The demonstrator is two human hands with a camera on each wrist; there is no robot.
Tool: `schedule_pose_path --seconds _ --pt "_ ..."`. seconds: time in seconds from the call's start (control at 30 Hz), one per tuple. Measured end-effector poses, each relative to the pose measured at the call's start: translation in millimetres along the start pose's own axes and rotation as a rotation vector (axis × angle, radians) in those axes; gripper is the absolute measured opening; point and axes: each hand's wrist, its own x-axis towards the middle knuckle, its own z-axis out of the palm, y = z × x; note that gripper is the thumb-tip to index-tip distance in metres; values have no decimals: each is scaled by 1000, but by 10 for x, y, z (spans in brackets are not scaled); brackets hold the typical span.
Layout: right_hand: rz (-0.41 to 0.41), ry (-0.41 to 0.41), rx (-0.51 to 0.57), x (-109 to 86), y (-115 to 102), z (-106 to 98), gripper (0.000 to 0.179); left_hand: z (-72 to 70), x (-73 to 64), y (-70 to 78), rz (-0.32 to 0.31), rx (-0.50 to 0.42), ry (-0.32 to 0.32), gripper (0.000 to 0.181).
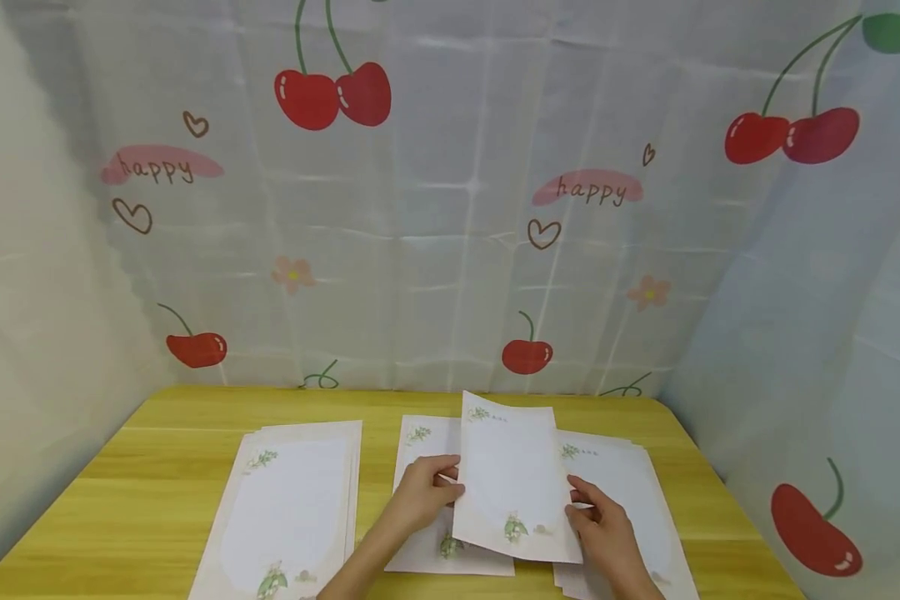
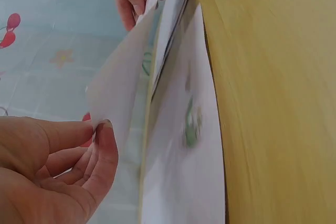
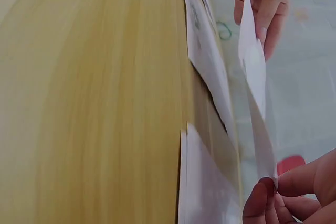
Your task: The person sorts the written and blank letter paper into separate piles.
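A sheet of decorated paper [image 1: 510, 475], pale with a green plant print at two corners, is held up above the table between both hands. My left hand [image 1: 425, 493] pinches its left edge between thumb and fingers, as the left wrist view also shows. At the opposite edge my right hand [image 1: 603, 525] pinches it the same way, seen close in the right wrist view. Below the raised sheet lies another such paper [image 1: 412, 533] in the middle, partly covered by the sheet and the left hand. The held sheet bends slightly.
To the left lies a stack of similar papers [image 1: 288, 500], edges slightly fanned. A second stack [image 1: 645, 483] lies at the right, partly behind the right hand. The yellow wood-grain table [image 1: 135, 475] ends at a cherry-printed curtain [image 1: 450, 208].
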Motion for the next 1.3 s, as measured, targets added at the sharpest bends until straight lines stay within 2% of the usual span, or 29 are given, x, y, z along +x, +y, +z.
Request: schedule_pose_path --seconds 0.27,0.37,0.5,0.67,0.8,0.87,1.03,1.13,1.3 --pt "68 70 -102 -36 210 -463 45 491 192 89 15 -89 -54 43" --pt "90 93 -152 -48 308 -609 45 671 226 108 18 -87 -68 42" --pt "133 122 -168 -59 456 -775 46 894 240 166 -12 -120 -94 42" --pt "207 190 -173 -61 626 -881 45 1106 260 203 -27 -173 -104 43" --pt "270 230 -188 -44 741 -903 44 1199 284 156 -18 -151 -107 38" --pt "295 213 -198 -38 779 -919 43 1223 282 133 -9 -120 -112 28" --pt "289 131 -220 -35 859 -954 41 1259 253 116 -1 -77 -133 7" --pt "298 85 -223 -35 883 -977 45 1265 244 119 12 -2 -139 18" --pt "299 8 -269 -47 851 -1042 62 1245 243 134 11 148 -160 37"
